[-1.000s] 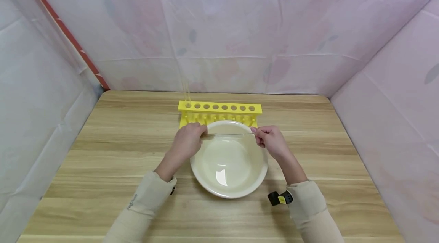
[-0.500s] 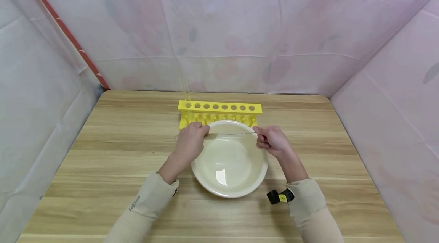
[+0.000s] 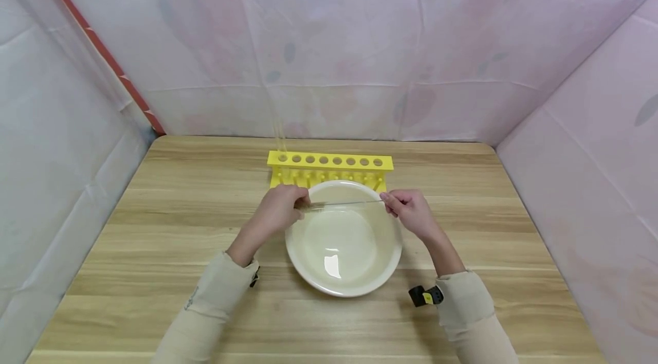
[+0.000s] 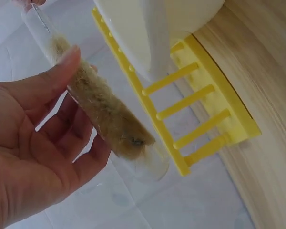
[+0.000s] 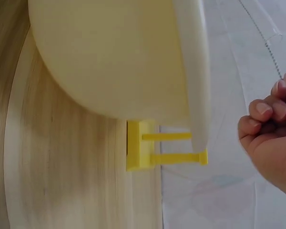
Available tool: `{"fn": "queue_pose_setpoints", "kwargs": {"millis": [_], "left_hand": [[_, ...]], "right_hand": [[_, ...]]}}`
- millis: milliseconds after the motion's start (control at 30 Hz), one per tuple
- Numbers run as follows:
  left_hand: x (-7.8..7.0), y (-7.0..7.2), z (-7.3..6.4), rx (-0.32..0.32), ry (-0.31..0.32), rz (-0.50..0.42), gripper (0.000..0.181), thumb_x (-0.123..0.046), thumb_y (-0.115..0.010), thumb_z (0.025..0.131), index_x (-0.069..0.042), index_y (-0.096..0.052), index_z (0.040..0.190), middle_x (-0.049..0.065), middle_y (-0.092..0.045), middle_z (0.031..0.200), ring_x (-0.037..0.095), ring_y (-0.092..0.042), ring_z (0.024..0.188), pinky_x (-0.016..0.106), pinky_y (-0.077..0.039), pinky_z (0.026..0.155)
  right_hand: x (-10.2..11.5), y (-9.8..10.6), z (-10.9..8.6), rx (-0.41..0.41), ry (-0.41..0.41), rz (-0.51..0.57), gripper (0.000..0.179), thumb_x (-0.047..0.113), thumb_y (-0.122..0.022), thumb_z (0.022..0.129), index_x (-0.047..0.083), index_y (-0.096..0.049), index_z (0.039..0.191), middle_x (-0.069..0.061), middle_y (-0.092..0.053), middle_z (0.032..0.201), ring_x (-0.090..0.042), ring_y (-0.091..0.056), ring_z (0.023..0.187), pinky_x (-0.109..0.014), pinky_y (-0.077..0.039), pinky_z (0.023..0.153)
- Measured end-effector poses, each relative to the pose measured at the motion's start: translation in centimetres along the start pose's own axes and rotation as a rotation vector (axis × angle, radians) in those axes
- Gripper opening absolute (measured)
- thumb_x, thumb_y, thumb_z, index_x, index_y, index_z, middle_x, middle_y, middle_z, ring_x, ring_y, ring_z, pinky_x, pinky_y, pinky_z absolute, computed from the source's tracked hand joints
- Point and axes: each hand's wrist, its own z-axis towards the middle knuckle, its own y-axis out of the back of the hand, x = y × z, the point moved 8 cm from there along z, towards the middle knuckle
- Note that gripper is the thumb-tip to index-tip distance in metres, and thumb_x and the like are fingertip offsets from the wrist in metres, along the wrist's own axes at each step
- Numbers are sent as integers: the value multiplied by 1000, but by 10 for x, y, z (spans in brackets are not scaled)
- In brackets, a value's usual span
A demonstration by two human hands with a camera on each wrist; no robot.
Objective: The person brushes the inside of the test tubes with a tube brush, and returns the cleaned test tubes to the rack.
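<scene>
My left hand (image 3: 280, 207) grips a clear glass test tube (image 4: 156, 164) above the cream basin (image 3: 341, 244). Inside the tube lies the tan bristle head of a test tube brush (image 4: 102, 102), its tip short of the rounded end. The left thumb lies across the glass with the fingers curled behind it. From the tube's mouth runs the brush's twisted wire handle (image 5: 274, 59), pinched at its end by the fingertips of my right hand (image 3: 411, 214). Tube and wire lie nearly level between both hands in the head view.
Behind the basin stands a yellow test tube rack (image 3: 330, 161) with a row of holes and pegs, partly hidden by the rim. Another clear tube (image 3: 280, 138) rises from its leftmost hole. Patterned cloth walls (image 3: 329, 55) enclose the wooden table (image 3: 175, 227) at the back and sides.
Over the last half second my left hand has shifted slightly left and tilted, showing more brown bristles beside it. My right hand stays nearly in place on the wire. Basin and rack have not moved.
</scene>
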Motion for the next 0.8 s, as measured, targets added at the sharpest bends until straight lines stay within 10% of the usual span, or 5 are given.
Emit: {"fn": "queue_pose_setpoints", "kwargs": {"millis": [300,500,800], "left_hand": [[-14,3,-4,-172,-57,160,20,10,-62,75,-10,-61,74,1,-52,68,18,-51,64,29,-42,52],[-21,3,-8,-234,-78,205,24,15,-62,69,-9,-60,73,2,-49,67,19,-48,61,29,-40,48],[-11,0,-5,-173,-58,109,21,10,-66,70,-11,-63,73,1,-56,68,17,-53,63,30,-44,54]], "right_hand": [[-17,-11,0,70,-352,612,47,2,-45,94,8,-36,47,3,-31,44,-8,-25,38,-23,-26,47],[-18,-17,-2,154,-458,839,50,2,-34,97,11,-29,48,4,-22,44,-9,-17,38,-24,-16,48],[-19,0,-3,21,-224,443,45,4,-46,95,-4,-40,51,-1,-35,49,-10,-30,44,-22,-27,47]]}}
